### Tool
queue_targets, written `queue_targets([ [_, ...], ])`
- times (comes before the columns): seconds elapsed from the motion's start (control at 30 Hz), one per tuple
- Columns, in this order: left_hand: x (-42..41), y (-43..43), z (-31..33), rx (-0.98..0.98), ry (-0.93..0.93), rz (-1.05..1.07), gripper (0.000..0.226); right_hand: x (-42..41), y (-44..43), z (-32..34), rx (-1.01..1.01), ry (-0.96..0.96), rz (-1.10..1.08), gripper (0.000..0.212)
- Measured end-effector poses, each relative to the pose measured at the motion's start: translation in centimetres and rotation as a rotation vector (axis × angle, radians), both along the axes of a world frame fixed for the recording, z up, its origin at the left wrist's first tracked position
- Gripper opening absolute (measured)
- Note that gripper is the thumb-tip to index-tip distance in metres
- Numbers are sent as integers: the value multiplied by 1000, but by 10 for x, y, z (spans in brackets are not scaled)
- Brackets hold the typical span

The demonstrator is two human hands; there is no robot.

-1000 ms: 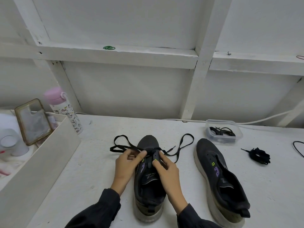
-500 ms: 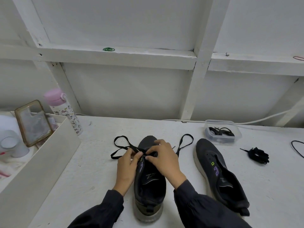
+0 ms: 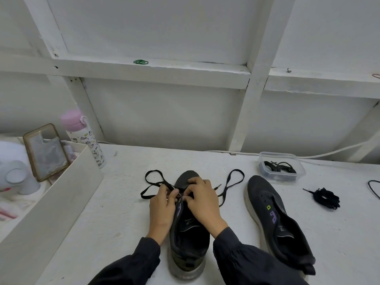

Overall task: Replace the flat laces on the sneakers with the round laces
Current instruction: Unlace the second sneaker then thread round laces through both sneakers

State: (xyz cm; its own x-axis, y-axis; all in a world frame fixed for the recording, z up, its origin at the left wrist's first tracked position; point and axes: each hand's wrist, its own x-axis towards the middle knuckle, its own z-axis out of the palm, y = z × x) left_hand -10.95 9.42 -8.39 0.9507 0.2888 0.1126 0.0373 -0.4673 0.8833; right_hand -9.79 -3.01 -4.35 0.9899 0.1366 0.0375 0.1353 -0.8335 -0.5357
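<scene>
- Curled fingers of the left hand [image 3: 162, 204] and right hand [image 3: 202, 200] pinch the flat lace [image 3: 162, 183] at the middle sneaker's [image 3: 189, 233] front.
- Bare desk [image 3: 123, 212] runs left to the white panel [image 3: 51, 206].
- The second sneaker [image 3: 277, 219] lies near on the right, the round laces [image 3: 326, 197] beyond it.

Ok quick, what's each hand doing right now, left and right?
Left hand: closed, pinching the black lace at the front of the sneaker.
Right hand: closed, pinching the same lace beside it.

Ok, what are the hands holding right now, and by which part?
Both pinch the flat lace close to the front eyelets of the sneaker: left hand on the left strand, right hand at the middle. Its loops lie loose.
</scene>
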Motion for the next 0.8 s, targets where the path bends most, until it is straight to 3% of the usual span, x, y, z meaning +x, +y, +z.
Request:
queue_targets([
  [0.07,1,0,0,-23,-12,4,19,0,-1,-2,25,1,-13,10],
  [0.2,3,5,2,-260,-15,40,22,1,-8,-3,172,41,-24,7],
  [0.37,0,13,6,-553,73,212,34,-1,-27,1,683,27,-206,8],
  [0.47,-3,15,8,-656,127,200,50,-2,-50,-5,660,47,-311,10],
  [0.57,-9,8,11,-563,148,74,40,-6,-58,-10,522,252,-211,16],
  [0.67,-16,-4,15,-472,143,-62,11,-10,-52,-14,547,215,-166,14],
  [0.73,-20,-9,15,-440,122,-117,22,-9,-46,-15,581,131,-161,10],
  [0.8,-22,-10,14,-409,112,-183,48,-7,-43,-15,563,65,-166,11],
])
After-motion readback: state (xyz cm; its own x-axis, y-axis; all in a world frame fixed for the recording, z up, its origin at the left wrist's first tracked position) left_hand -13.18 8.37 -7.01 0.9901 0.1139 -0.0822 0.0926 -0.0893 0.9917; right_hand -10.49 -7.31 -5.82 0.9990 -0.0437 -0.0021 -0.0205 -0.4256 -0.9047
